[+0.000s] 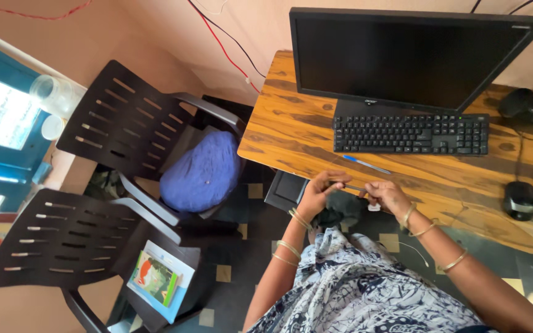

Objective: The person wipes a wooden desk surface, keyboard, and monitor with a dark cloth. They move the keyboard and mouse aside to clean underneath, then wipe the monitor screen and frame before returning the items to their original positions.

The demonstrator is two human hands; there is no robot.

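Nearest the camera, a patterned blue-and-white garment covers the person's lap, with both forearms — each ringed by thin bangles — reaching forward from it. The left hand (318, 194) and right hand (387, 194) meet just below the near edge of the wooden surface (291, 132); between them runs a thin stick-like object (354, 187), too small to identify, with the fingers of each hand pressed together in a pinch on one of its ends. Directly under the hands hangs a bunched dark cloth (339, 213), touching the left hand. The step in hand appears to be fine two-handed work on the thin object against the cloth; any further move would call for a steady pinch from both sides and small, controlled finger motion. On the surface lie a blue pen (365, 164), just beyond the hands, a black keyboard (411, 134), a dark monitor (414, 55) behind it and a mouse (520, 200) to the right. To the left stand two dark plastic chairs — the farther (124, 111) carries a blue cushion (202, 172), the nearer (50, 240) a thin booklet (158, 280).
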